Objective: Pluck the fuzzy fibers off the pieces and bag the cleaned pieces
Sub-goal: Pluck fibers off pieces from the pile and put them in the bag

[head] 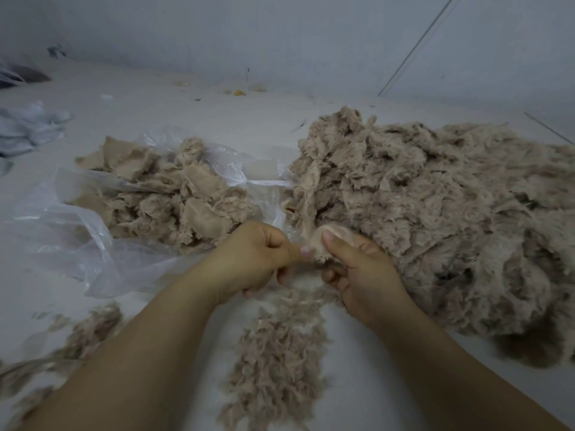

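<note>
I can read no writing or label anywhere in my head view. My right hand grips a small beige fuzzy piece, thumb pressed flat over its top and the other fingers curled beneath it. My left hand is curled into a loose fist right beside it, its fingertips pinching at the piece's frayed edge; whether fibers are actually between them I cannot tell. Both hands meet just in front of the gap between the two heaps.

To the right lies a large pile of uncleaned pieces, shaggy, matted and grey-beige, touching my right hand's far side. To the left a clear plastic bag, thin, crinkled and glossy, lies open on the pale floor, with cleaned pieces heaped on and in it, smoother and tan, some showing flat fabric backing. Below my hands a long strip of plucked fibers lies wispy and loose between my forearms, and more fluff is scattered by my left arm. Crumpled pale plastic sits at the far left.
</note>
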Available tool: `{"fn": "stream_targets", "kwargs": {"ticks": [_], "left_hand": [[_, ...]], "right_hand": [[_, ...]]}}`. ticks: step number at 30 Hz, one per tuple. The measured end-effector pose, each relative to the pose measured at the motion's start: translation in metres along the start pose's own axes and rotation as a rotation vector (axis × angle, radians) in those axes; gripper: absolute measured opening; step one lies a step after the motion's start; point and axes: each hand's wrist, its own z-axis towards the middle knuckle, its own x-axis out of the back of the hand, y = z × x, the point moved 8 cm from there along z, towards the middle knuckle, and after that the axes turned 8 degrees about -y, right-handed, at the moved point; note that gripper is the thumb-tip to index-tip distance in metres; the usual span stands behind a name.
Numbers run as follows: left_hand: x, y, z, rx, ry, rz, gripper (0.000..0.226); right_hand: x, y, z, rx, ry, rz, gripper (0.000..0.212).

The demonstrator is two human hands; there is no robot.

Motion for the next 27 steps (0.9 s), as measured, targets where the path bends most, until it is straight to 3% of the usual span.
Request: {"fn": "stream_targets", "kwargs": {"ticks": [2, 4, 8, 12, 17, 21, 27], "left_hand": [[0.002, -0.001, 0.004, -0.013, 0.093, -0.114, 0.049], [-0.01, 0.0, 0.007, -0.035, 0.039, -0.209, 0.045], [-0.013, 0.002, 0.009, -0.089, 0.043, -0.306, 0.024], [-0.017, 0.001, 0.009, -0.077, -0.027, -0.371, 0.04], [-0.02, 0.005, 0.01, -0.124, -0.029, -0.449, 0.031], [-0.017, 0.009, 0.008, -0.173, -0.071, -0.549, 0.042], [-0.014, 0.008, 0.01, -0.201, 0.041, -0.547, 0.019]], "right_hand": [[0.0, 0.0, 0.001, 0.008, -0.018, -0.052, 0.034], [0.0, 0.0, 0.001, 0.023, -0.03, -0.11, 0.042], [-0.007, -0.004, 0.001, 0.059, -0.095, -0.188, 0.027], [-0.011, -0.003, 0.001, 0.052, -0.123, -0.202, 0.03], [-0.006, 0.0, 0.002, 0.029, -0.071, -0.222, 0.029], [-0.016, -0.002, -0.001, 0.038, -0.187, -0.216, 0.028], [-0.011, 0.001, 0.002, -0.013, -0.158, -0.171, 0.029]]}}
